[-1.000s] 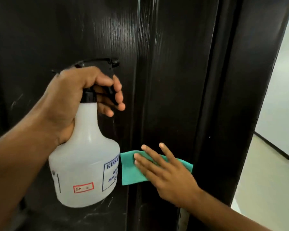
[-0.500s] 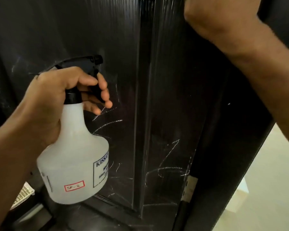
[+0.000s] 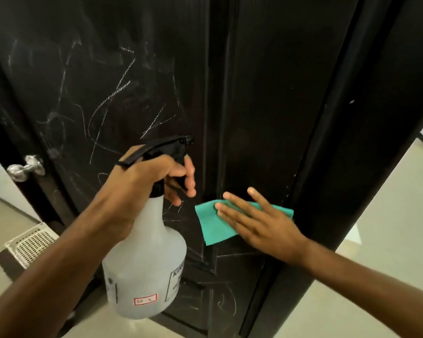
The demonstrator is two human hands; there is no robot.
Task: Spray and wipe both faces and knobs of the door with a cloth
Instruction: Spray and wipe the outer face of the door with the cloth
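Moved: my right hand [image 3: 261, 225] is back down low, fingers flat, pressing the cloth [image 3: 215, 225] on the door [image 3: 266, 93]. Left hand [image 3: 142, 189] grips the bottle [image 3: 144, 269]. Step: wiping. Next, I judge: scribbles, knob [image 3: 25, 167].

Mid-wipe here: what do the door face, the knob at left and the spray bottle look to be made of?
Door: looks like dark wood or wood veneer, satin finish; fine grain lines and pale scratches show. Knob: probably polished metal, with bright mirror-like glints. Spray bottle: translucent white plastic, matte, with a black plastic trigger head. Cloth: soft teal fabric, possibly microfibre.
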